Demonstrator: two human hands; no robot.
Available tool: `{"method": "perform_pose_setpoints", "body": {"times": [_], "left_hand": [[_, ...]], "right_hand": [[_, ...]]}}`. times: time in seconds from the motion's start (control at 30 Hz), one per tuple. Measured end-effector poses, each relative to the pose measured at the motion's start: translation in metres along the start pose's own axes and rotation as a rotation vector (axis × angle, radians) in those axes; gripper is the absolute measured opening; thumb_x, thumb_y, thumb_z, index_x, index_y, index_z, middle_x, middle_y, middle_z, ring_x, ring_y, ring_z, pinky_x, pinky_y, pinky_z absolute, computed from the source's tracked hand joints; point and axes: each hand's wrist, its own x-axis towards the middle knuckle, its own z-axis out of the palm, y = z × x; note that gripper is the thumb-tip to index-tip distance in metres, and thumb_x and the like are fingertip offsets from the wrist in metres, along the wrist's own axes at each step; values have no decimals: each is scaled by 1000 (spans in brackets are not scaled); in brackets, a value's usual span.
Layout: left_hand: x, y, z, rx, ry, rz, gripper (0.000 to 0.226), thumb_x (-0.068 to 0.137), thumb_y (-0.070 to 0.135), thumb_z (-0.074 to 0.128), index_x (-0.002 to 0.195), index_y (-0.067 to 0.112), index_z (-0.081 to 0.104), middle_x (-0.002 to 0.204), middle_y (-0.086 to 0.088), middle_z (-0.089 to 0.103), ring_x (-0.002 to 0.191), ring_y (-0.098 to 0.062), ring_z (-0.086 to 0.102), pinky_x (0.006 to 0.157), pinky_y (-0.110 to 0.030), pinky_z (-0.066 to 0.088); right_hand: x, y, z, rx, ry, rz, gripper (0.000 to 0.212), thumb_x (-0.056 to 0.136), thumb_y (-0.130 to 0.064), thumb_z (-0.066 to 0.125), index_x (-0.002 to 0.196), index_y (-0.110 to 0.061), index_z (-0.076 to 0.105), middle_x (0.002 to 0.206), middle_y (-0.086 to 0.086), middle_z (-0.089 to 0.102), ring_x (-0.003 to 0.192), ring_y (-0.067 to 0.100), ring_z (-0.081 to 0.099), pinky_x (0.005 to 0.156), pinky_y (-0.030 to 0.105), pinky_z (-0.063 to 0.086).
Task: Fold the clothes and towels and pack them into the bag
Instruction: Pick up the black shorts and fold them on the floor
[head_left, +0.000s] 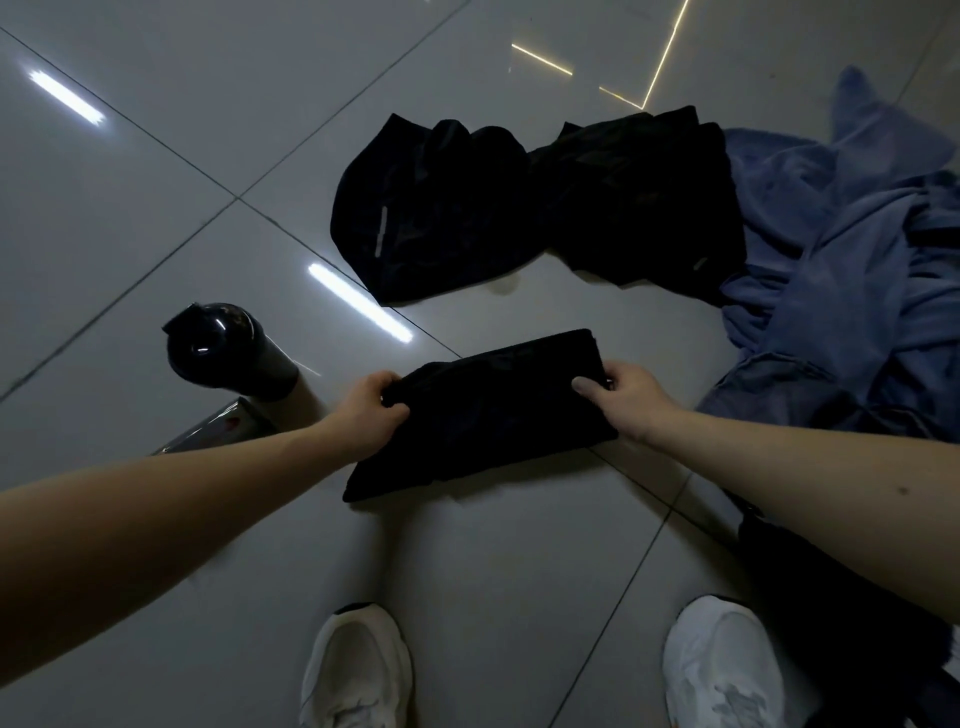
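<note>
Folded garment: a flat, oblong fold of matte black fabric (493, 415) with soft edges, held between both hands over the floor. Whether its lower edge touches the tiles cannot be told.
Left hand: the left hand (371, 410) grips the fold's left end, its fingers (387, 384) curled round the bunched edge.
Right hand: the right hand (631, 402) pinches the right end, thumb on top, the other fingers tucked under the cloth.
Unfolded clothes: crumpled heaps of black, faintly shiny fabric (519, 208) with small pale reflective strips, lying beyond the fold.
Towels: rumpled blue-grey, soft-napped cloth (857, 260) heaped at the right, touching the black heaps.
Floor: large glossy grey tiles (156, 182) with dark grout lines, mirroring strip lights.
Bottle: a black cylindrical bottle with a domed glossy lid (228, 351), upright, left of the fold.
Box: a flat glossy grey box (223, 423) just beside the bottle, partly hidden by the left forearm.
Shoes: white mesh trainers (358, 670) at the bottom edge.
</note>
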Motion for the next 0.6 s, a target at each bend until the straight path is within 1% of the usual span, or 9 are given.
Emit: {"method": "perform_pose_setpoints", "body": {"times": [0.1,0.2,0.27,0.33,0.37,0.4,0.47,0.53,0.6], "left_hand": [[6,0,2,-2,12,-15,25,93,6,57,118,10,60,98,-8,63,80,-16,62,65,-24,50],[6,4,2,-3,3,-21,22,94,7,56,115,8,61,98,-10,64,85,-23,64,75,-37,57],[2,8,0,-25,-13,40,16,92,6,57,105,9,64,93,-10,65,83,-25,65,77,-43,58],[-10,13,-3,-32,-37,158,13,88,5,58,97,12,63,85,-8,65,76,-23,64,70,-43,56],[-17,16,-3,-22,-72,234,15,85,7,58,97,12,63,84,-7,65,75,-22,64,68,-43,56],[-26,16,-2,-2,-121,317,21,80,10,57,100,12,63,85,-6,66,75,-20,64,67,-42,55],[-41,16,3,64,-240,482,32,75,11,55,106,10,62,91,-3,65,78,-17,64,68,-37,54],[-54,12,11,177,-348,623,30,76,14,57,106,10,61,101,-1,62,86,-15,61,73,-31,53],[-64,5,23,339,-427,734,25,81,19,61,105,14,60,114,1,58,98,-13,58,82,-25,50]], "right_hand": [[4,-3,7,-52,-11,-7,31,99,-37,57,121,-17,67,109,-1,69,101,19,63,85,31,49],[3,-8,11,-44,-29,-4,32,101,-40,53,121,-19,66,106,-4,67,99,17,62,81,28,46],[0,-8,9,1,-31,-36,27,100,-38,56,118,-20,68,103,-7,68,96,13,64,78,25,47],[-9,-6,4,20,-28,-119,15,98,-31,62,109,-25,70,95,-15,69,87,-1,64,71,18,46],[-15,-2,1,9,-30,-174,10,96,-28,65,105,-27,71,93,-17,70,85,-4,63,71,17,46],[-21,5,-3,-10,-35,-235,11,93,-24,69,104,-27,72,95,-16,71,87,-3,65,74,19,48],[-34,23,-12,-74,-57,-383,21,87,-19,76,108,-22,74,106,-9,72,100,6,66,86,24,50],[-47,45,-17,-216,-99,-524,26,85,-23,75,111,-18,73,114,-5,69,106,16,63,90,30,50],[-61,68,-19,-396,-165,-623,28,83,-15,70,110,-11,72,117,2,66,107,24,61,90,36,52]]}}
